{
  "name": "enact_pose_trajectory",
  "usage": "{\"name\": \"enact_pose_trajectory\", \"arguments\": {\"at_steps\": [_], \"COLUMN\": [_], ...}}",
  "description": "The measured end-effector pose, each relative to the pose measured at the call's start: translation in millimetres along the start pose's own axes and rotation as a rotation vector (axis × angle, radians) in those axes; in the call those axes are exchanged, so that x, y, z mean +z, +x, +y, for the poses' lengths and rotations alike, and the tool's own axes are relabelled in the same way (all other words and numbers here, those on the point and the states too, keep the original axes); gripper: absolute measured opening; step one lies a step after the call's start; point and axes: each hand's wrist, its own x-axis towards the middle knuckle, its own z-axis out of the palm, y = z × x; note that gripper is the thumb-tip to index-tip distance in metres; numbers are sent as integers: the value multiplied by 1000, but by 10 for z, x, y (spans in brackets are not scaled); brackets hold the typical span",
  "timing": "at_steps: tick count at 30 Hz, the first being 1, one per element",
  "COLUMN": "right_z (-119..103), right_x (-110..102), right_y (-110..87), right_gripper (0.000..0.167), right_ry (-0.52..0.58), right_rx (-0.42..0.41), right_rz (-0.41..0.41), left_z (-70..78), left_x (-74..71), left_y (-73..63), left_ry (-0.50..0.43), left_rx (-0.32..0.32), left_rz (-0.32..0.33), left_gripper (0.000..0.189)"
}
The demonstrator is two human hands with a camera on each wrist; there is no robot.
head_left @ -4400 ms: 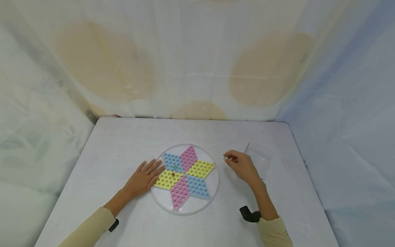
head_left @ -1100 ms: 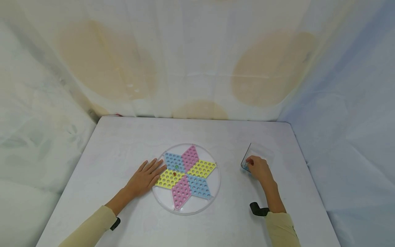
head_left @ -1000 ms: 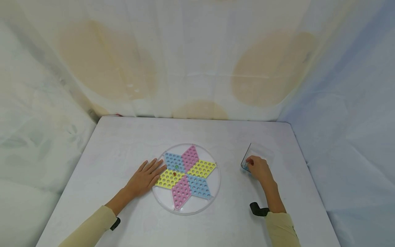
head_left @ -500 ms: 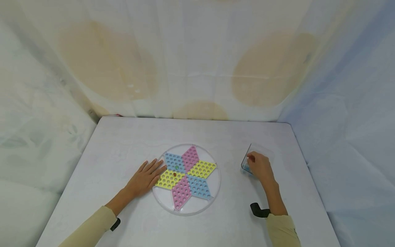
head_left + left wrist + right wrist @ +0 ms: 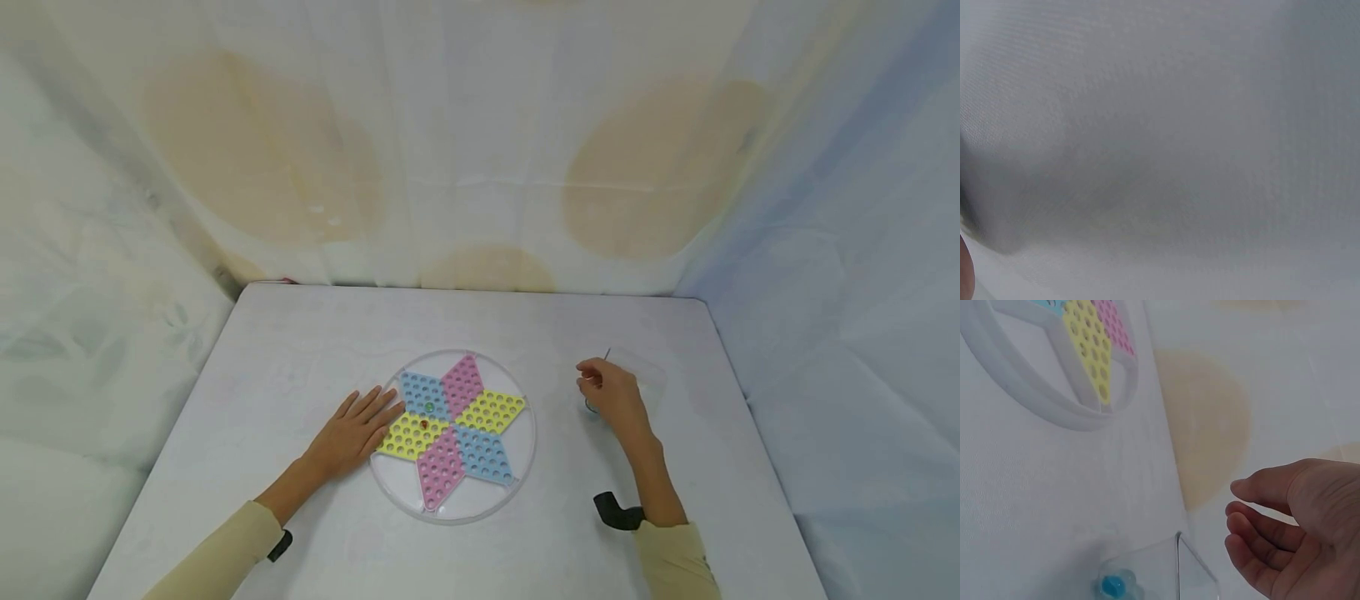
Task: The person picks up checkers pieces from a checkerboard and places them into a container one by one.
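In the head view, a round Chinese checkers board [image 5: 495, 496] with pink, yellow and blue diamonds lies on the table. My left hand [image 5: 348, 433] rests flat at its left rim, fingers spread. A green marble [image 5: 430, 407] sits in the upper blue diamond and a reddish marble [image 5: 424, 424] in the left yellow one. My right hand [image 5: 615, 396] hovers over the near left side of a clear plastic box [image 5: 651, 379]. Its fingers curl towards the thumb; I cannot tell whether a marble is between them. The right wrist view shows a blue marble [image 5: 1113, 585] inside the box.
The white-covered table [image 5: 315, 325] is bounded by hanging fabric at the back and both sides. A stretch of tabletop lies between board and box. The left wrist view shows mostly blurred pale cloth.
My right hand earlier held a clear marble near the board, then reached into the box. Now it has risen and shifted slightly left. My left hand stays at the board's rim.
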Motion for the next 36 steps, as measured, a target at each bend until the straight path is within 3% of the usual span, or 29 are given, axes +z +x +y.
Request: {"name": "enact_pose_trajectory", "arguments": {"at_steps": [9,19,27,36], "right_z": [-223,-479,-622,-757], "right_x": [179,351,494,667], "right_y": [35,38,61,20], "right_gripper": [24,24,24,23], "right_ry": [-17,-14,-20,-9], "right_rx": [-9,-55,-70,-98], "right_rz": [-24,-41,-75,-104], "left_z": [-1,-16,-1,4], "left_x": [-14,27,-13,-28], "left_y": [-3,-10,-9,-4], "left_ry": [-8,6,14,30], "left_rx": [-4,23,3,4], "left_rz": [-16,48,-3,-13], "left_gripper": [54,52,53,53]}}
